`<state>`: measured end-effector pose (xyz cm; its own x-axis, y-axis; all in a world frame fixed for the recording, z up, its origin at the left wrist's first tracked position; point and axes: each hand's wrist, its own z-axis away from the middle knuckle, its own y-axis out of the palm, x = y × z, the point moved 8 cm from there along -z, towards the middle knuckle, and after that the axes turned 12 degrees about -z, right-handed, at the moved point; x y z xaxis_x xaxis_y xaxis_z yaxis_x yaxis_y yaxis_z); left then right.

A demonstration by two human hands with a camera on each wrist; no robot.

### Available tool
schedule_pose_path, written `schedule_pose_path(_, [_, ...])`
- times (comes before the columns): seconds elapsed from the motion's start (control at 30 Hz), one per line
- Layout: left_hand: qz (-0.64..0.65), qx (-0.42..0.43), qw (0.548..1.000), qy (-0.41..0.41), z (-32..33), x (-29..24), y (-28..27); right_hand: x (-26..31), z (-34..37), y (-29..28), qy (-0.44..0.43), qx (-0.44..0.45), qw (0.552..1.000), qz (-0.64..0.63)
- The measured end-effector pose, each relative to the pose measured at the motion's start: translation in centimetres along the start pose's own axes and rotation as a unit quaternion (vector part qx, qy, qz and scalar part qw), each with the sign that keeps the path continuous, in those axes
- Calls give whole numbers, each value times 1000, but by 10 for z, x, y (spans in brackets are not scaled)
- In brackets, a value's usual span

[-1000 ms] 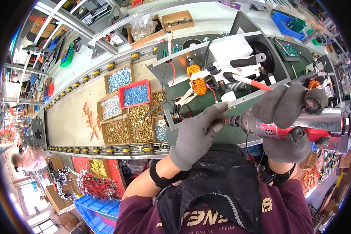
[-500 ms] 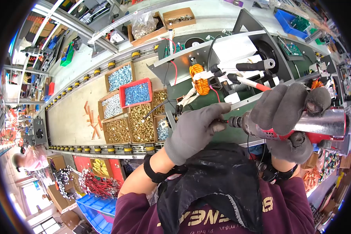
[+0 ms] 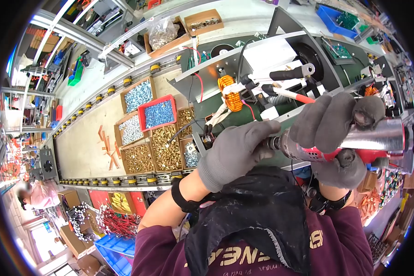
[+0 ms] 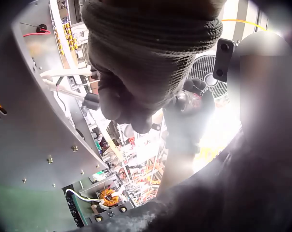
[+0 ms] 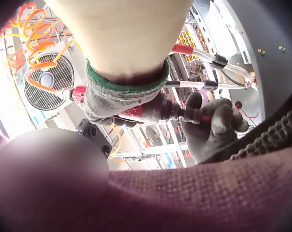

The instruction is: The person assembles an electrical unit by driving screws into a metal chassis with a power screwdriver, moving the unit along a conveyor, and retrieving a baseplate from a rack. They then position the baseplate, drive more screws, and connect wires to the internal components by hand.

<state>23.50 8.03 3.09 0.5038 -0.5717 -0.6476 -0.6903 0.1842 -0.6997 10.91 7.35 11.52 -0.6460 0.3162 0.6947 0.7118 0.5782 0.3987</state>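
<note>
My gloved right hand [image 3: 331, 124] grips a red and silver air screwdriver [image 3: 377, 140], its nose pointing left. My gloved left hand [image 3: 232, 154] pinches round the driver's tip, thumb and fingers at the dark chuck [image 3: 274, 143]. In the right wrist view a small red piece [image 5: 205, 118] shows at the tip, beside the left fingers [image 5: 223, 121]. Beyond both hands lies an open grey metal chassis [image 3: 285, 115] with an orange-wound copper coil [image 3: 231, 93] and thick white cables ending in a metal lug [image 3: 308, 69]. The left fingertips are partly hidden in the left wrist view.
Left of the chassis stand boxes of brass fasteners [image 3: 166, 146] and a red tray [image 3: 175, 120] of bluish screws. Copper strips [image 3: 106, 145] lie farther left. A roller rail [image 3: 119, 181] runs along the near edge. An orange coiled hose [image 5: 34, 58] trails from the driver.
The left hand has slid right along the bit and now meets the chuck, covering the gap seen earlier. The right hand keeps its grip on the driver. The view has shifted slightly.
</note>
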Motion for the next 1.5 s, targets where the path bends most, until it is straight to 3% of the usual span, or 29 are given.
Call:
schedule_pose_path(0.2, [-19,42,997,-64,5,17,5,-2,7,-14,-5,-35,999,29])
schedule_pose_path(0.27, [-21,37,998,-48,4,13,5,-12,13,-14,39,114,985,-122])
schedule_pose_path(0.3, [-21,36,998,-48,5,13,5,-9,13,-7,39,115,985,-122])
schedule_pose_path(0.37, [-85,42,995,-28,7,11,7,-10,18,-1,108,-53,993,6])
schedule_pose_path(0.4, [-85,42,995,-28,7,11,6,-5,40,2,108,-53,993,6])
schedule_pose_path(0.43, [-85,31,996,-25,7,9,4,-16,79,-9,237,-30,927,290])
schedule_pose_path(0.47, [-84,21,996,-21,6,8,3,-25,110,-32,342,-3,766,545])
schedule_pose_path(0.5, [-84,21,996,-21,7,8,3,-33,115,-43,342,-3,766,545])
schedule_pose_path(0.53, [-83,15,996,-17,8,8,2,-34,110,-54,254,-133,933,219])
schedule_pose_path(0.57, [-82,10,997,-13,8,7,2,-30,104,-63,124,-242,952,-142])
schedule_pose_path(0.7, [-70,-16,997,-2,6,6,-3,-25,82,-48,120,-342,912,-192])
schedule_pose_path(0.8, [-32,22,998,-51,4,11,-4,-6,37,-22,68,-238,969,-18])
schedule_pose_path(0.87, [-11,12,995,-102,10,25,-22,0,15,-14,31,-164,981,98])
schedule_pose_path(0.9, [-131,5,987,-88,6,35,-34,2,43,-58,-135,-163,967,141])
schedule_pose_path(0.97, [-380,25,924,-10,-13,47,-47,4,34,-56,-133,-147,972,126])
schedule_pose_path(1.0, [-502,50,861,55,-21,48,-45,8,27,-50,-132,-129,976,113])
schedule_pose_path(1.03, [-502,52,862,57,-28,59,-44,15,18,-45,-133,-109,980,101])
schedule_pose_path(1.1, [-671,118,717,146,-29,86,-17,26,4,-37,-135,-70,985,76])
schedule_pose_path(1.13, [-670,120,717,150,-28,94,-14,30,2,-36,-137,-51,987,64])
schedule_pose_path(1.2, [-661,212,711,116,-26,118,-5,36,9,-41,-138,-55,987,58])
schedule_pose_path(1.23, [-611,110,778,97,-31,110,-15,41,21,-57,-129,-144,978,78])
schedule_pose_path(1.27, [-610,114,778,101,-37,103,-15,44,34,-70,-118,-233,960,97])
schedule_pose_path(1.3, [-630,244,733,72,-40,107,-8,43,43,-76,-73,-432,888,136])
schedule_pose_path(1.33, [-639,369,674,41,-34,117,-2,45,46,-87,-72,-436,887,136])
schedule_pose_path(1.37, [-638,371,673,41,-33,116,0,49,30,-88,-111,-302,944,75])
schedule_pose_path(1.4, [-560,370,741,15,-31,114,4,53,20,-79,-148,-158,976,12])
schedule_pose_path(1.43, [-476,364,800,-12,-28,112,8,37,18,-76,5,-129,991,-39])
schedule_pose_path(1.47, [-477,365,799,-14,-20,114,15,41,18,-77,6,-129,991,-41])
schedule_pose_path(1.5, [-386,293,874,-43,-20,109,17,42,19,-82,15,-142,988,-53])
